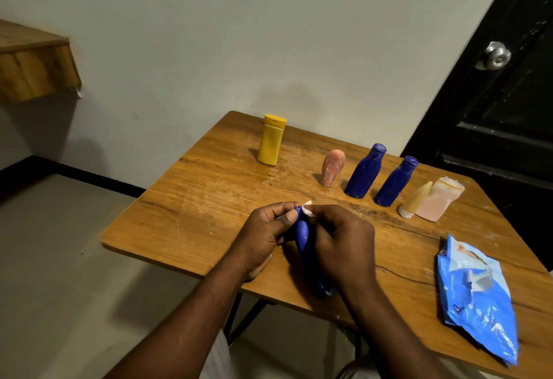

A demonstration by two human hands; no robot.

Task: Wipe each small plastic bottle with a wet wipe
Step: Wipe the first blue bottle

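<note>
Between the two hands, over the near side of the wooden table (194,199), a small blue bottle (301,230) is held with its top pointing away. Its neck is gripped by the left hand (263,235), likely to keep it steady. A bit of white wet wipe (308,210) is pinched by the right hand (344,244) and pressed on the bottle's top. Farther back, other bottles (363,170) are stood in a row. A blue wipe pack (475,295) is laid at the right, within easy reach.
</note>
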